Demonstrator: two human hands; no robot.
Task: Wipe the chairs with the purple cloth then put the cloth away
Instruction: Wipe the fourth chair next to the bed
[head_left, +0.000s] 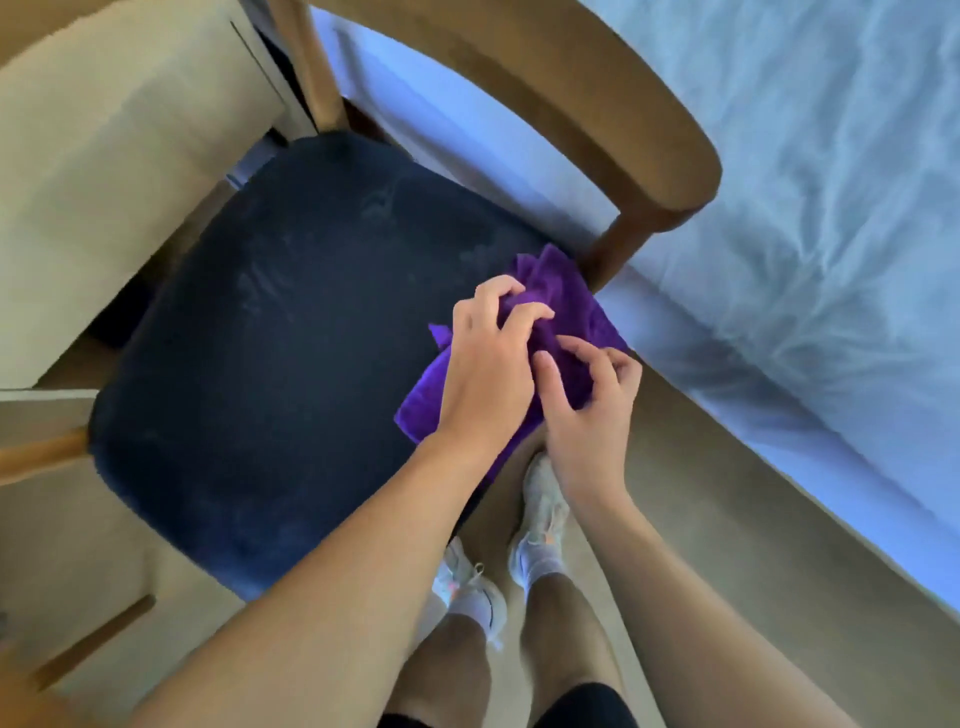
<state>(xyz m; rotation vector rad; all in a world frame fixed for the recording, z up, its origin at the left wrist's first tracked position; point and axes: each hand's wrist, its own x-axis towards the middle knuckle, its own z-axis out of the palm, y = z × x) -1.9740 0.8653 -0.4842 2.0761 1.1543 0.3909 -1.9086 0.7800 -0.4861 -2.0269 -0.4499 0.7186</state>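
A purple cloth (566, 312) lies crumpled on the right edge of a chair's dark blue padded seat (291, 353). The chair has a curved wooden backrest (597, 98) at the top of the view. My left hand (488, 358) presses on the cloth with its fingers curled into the fabric. My right hand (592, 410) is just to the right of it, with its fingertips pinching the cloth's near part. Part of the cloth is hidden under both hands.
A beige cabinet (104, 171) stands to the left of the chair, close to the seat. A bed with pale sheets (831, 197) fills the right side. My legs and white shoes (540, 514) stand on the floor below the seat's near corner.
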